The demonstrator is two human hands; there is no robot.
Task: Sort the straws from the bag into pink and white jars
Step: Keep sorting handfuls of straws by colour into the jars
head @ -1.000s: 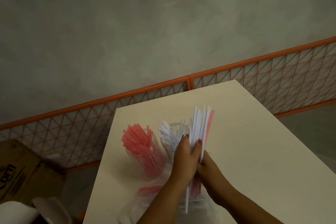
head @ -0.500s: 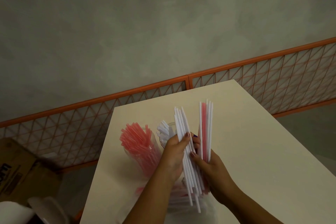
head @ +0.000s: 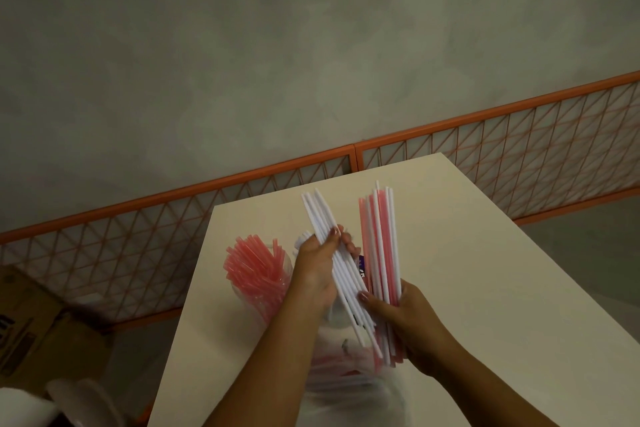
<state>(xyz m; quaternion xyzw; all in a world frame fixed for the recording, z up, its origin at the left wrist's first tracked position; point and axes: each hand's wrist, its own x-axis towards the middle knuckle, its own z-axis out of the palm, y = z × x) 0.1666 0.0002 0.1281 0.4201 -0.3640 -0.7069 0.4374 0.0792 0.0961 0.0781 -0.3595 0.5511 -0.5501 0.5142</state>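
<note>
Dim even light, soft shadows, wide-angle bowing, slight blur low down

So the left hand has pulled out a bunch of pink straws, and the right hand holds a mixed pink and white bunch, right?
Not quite: the head view shows the left hand holding white straws, not pink. The right hand does hold the mixed pink and white bunch.

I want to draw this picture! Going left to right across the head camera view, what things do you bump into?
Cardboard box → jar of pink straws → left hand holding white straws → mixed pink and white straws held by right hand → bare table.
</note>
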